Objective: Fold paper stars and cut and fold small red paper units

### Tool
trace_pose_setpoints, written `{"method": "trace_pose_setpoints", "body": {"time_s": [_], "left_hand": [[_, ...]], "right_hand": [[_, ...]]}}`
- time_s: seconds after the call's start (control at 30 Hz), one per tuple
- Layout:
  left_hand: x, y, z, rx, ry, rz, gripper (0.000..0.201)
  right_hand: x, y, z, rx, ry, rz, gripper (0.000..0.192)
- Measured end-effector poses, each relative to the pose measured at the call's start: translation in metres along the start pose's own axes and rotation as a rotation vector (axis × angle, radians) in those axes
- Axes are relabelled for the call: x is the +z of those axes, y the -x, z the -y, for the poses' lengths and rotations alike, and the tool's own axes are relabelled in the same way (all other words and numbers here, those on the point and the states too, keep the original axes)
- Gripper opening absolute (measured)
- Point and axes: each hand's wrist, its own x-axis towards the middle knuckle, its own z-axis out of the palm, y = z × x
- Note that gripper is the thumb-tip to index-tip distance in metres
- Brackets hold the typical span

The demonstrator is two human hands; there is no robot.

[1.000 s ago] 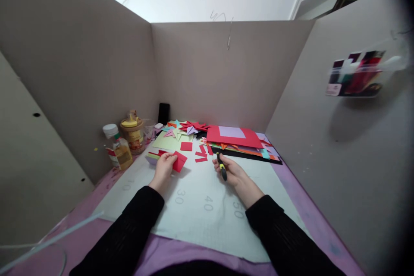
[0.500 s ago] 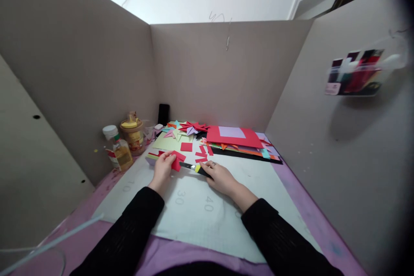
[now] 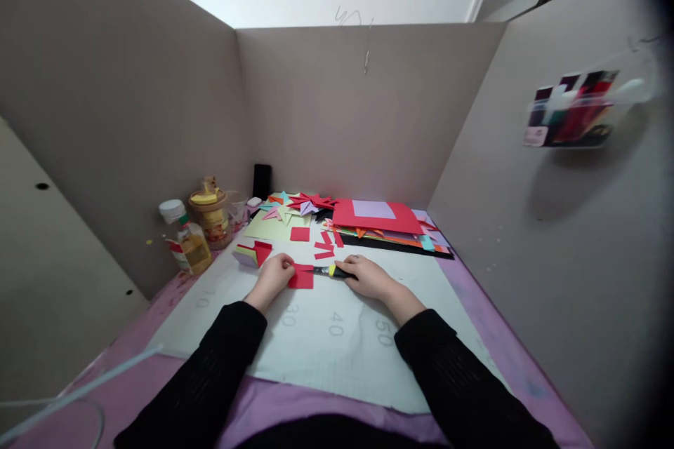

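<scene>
My left hand (image 3: 274,276) presses down on the left side of a red paper piece (image 3: 302,277) lying flat on the white cutting mat (image 3: 326,337). A black and yellow craft knife (image 3: 333,271) is gripped in my right hand (image 3: 366,275), its blade tip pointing left and touching the red piece. Small red paper strips (image 3: 324,247) and a red square (image 3: 300,233) lie just beyond my hands. A small stack of folded coloured papers (image 3: 250,253) sits left of my left hand.
Glue bottle (image 3: 187,242) and a jar (image 3: 210,214) stand at the left wall. Folded paper stars (image 3: 305,203) and a stack of coloured sheets (image 3: 384,224) lie at the back. Cardboard walls enclose three sides. A clear tube (image 3: 78,393) crosses the lower left.
My left hand laid the red piece flat on the mat. My right hand swung the knife from pointing toward me to pointing left, up to the red piece.
</scene>
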Motion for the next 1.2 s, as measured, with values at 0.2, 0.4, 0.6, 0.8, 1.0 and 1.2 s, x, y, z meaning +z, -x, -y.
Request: {"method": "trace_pose_setpoints", "body": {"time_s": [0.2, 0.4, 0.6, 0.8, 1.0, 1.2], "left_hand": [[0.002, 0.004, 0.000, 0.364, -0.410, -0.052, 0.035], [0.002, 0.007, -0.008, 0.697, -0.446, 0.186, 0.034], [0.012, 0.026, -0.020, 0.543, -0.605, 0.218, 0.029], [0.023, 0.028, -0.019, 0.417, -0.400, 0.226, 0.030], [0.021, 0.028, -0.020, 0.376, -0.297, 0.230, 0.034], [0.018, 0.029, -0.021, 0.376, -0.322, 0.266, 0.032]], "right_hand": [[-0.005, 0.000, -0.005, -0.020, -0.052, 0.084, 0.051], [0.002, -0.003, -0.005, 0.035, 0.076, 0.004, 0.047], [0.010, -0.013, -0.005, 0.064, 0.157, -0.041, 0.044], [0.017, -0.023, -0.008, 0.105, 0.096, -0.062, 0.043], [0.022, -0.029, -0.017, 0.096, 0.032, -0.081, 0.045], [0.023, -0.032, -0.026, 0.088, 0.015, -0.103, 0.045]]}}
